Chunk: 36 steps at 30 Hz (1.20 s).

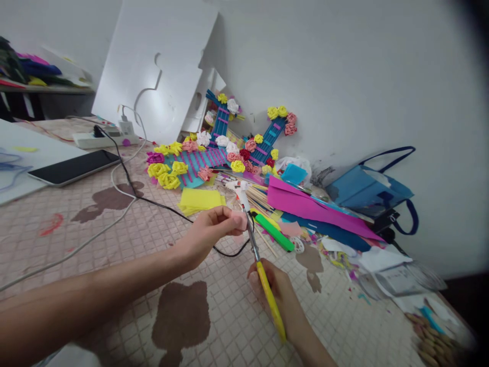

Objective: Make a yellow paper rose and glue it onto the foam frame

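Note:
My left hand (pixel 217 224) pinches a small pale pink piece of paper (pixel 241 220) between thumb and fingers. Below and to the right of it, my right hand (pixel 280 290) grips a pair of scissors with yellow handles (pixel 270 300). Their metal blades point up and away, up against the right edge of the paper; I cannot tell whether they are cutting into it. Beyond the blade tips, a white glue gun (pixel 240 189) lies on the table. A yellow stack of paper (pixel 200 200) rests just behind my left hand.
Decorated blue strips with paper flowers (pixel 198 163) lean at the back. Right of centre are a green marker (pixel 275 232), a magenta sheet (pixel 317 206) and a blue bag (pixel 367 191). A black cable (pixel 160 205) crosses the table from a power strip (pixel 105 138), near a tablet (pixel 74 167).

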Motion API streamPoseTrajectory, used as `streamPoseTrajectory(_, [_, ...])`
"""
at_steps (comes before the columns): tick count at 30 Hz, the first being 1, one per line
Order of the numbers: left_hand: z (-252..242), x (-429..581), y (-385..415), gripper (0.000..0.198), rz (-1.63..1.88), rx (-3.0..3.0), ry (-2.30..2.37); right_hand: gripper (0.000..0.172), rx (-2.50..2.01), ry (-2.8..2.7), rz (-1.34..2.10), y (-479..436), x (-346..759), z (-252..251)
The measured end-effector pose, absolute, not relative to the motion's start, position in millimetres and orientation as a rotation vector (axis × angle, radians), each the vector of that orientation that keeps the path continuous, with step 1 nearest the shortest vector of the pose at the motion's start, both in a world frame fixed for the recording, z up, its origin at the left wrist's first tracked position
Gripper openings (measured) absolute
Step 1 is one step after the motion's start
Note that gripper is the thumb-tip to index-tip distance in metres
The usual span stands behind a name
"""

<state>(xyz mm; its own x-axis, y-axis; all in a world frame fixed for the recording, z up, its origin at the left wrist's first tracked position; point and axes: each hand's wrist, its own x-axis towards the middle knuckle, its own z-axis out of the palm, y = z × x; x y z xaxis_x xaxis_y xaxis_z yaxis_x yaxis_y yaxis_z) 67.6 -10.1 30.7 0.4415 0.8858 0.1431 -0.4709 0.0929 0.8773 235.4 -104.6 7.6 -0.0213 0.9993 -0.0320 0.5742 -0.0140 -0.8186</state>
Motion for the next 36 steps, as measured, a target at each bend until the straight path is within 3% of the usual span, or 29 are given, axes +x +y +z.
streamPoseTrajectory(36, [38.0, 63.8, -2.8, 0.021, 1.11, 1.023, 0.551, 0.033, -1.69, -1.67, 0.802, -104.7, 239.1, 4.6])
